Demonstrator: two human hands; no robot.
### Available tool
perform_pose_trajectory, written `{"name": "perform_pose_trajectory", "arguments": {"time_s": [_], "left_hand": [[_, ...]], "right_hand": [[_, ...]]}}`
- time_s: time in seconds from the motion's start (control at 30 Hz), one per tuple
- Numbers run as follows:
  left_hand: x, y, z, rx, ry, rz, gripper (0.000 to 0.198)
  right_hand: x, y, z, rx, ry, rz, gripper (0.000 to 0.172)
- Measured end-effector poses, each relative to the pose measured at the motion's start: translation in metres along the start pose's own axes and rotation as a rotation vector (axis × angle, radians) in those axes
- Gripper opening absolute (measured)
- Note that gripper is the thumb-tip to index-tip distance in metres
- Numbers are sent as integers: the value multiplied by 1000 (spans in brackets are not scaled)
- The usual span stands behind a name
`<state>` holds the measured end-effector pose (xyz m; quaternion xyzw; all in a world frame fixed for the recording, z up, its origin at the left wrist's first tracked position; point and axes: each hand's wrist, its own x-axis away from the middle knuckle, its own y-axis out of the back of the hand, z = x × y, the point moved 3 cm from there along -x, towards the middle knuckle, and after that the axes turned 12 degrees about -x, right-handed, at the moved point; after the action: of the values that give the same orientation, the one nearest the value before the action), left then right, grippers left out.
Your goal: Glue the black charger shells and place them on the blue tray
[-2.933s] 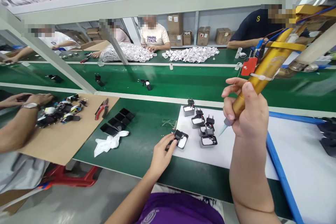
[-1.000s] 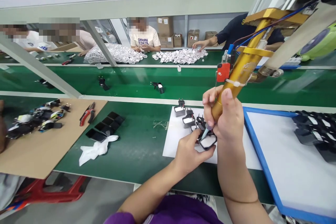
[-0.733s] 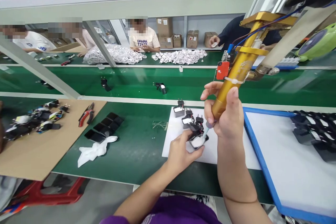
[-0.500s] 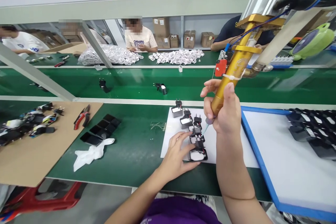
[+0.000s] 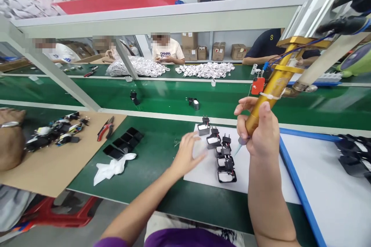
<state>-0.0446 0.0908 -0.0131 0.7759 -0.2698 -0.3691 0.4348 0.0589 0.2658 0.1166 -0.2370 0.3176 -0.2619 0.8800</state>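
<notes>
My right hand (image 5: 262, 127) is wrapped around a gold glue dispensing gun (image 5: 268, 94), whose pale tapered nozzle (image 5: 238, 148) points down beside the row of adapters. Several black plug adapters (image 5: 227, 176) with white insides stand in a line on a white sheet (image 5: 243, 185), their pronged plug parts lying over the open housings with thin wires. Slightly blurred, my left hand (image 5: 187, 154) hovers left of that line, fingers spread and holding nothing. It is apart from the adapters.
A blue-edged white board (image 5: 295, 179) with black adapters lies at right. At left are black housings (image 5: 124, 141), a white cloth (image 5: 114, 168), red-handled pliers (image 5: 106, 128) and a co-worker's arm (image 5: 11, 139). Two adapters sit on the green belt (image 5: 162, 96); a shelf beam (image 5: 174, 19) crosses above.
My left hand has let go of the adapters and moved away up and left. The nozzle has drawn slightly away from the row. The view has shifted, bringing a co-worker's arm in at left.
</notes>
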Motion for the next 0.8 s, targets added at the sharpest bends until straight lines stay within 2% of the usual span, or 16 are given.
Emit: {"name": "perform_pose_trajectory", "arguments": {"time_s": [0.07, 0.2, 0.33, 0.43, 0.53, 0.63, 0.73, 0.8], "left_hand": [[-34, -2, 30, -37, 192, 2, 37], [-115, -26, 69, -82, 328, 39, 34], [-181, -56, 78, -109, 448, 105, 44], [-210, -70, 76, -130, 550, 115, 45], [-221, -72, 75, -122, 592, 102, 37], [-217, -63, 79, -73, 552, 95, 31], [-194, -40, 85, -9, 478, 69, 32], [-164, -19, 86, 38, 430, 50, 36]], "right_hand": [[0, 0, -1, 0, -10, 0, 40], [-1, 1, -2, -10, -33, 3, 39], [-1, 1, -4, -27, -45, 16, 38], [-2, 2, -6, -40, -48, 29, 36], [-3, 5, -7, -33, -53, 22, 36], [-5, 9, -6, -20, -55, 13, 36], [-6, 10, -5, -14, -65, -3, 36], [-7, 10, -4, -7, -71, -12, 35]]}}
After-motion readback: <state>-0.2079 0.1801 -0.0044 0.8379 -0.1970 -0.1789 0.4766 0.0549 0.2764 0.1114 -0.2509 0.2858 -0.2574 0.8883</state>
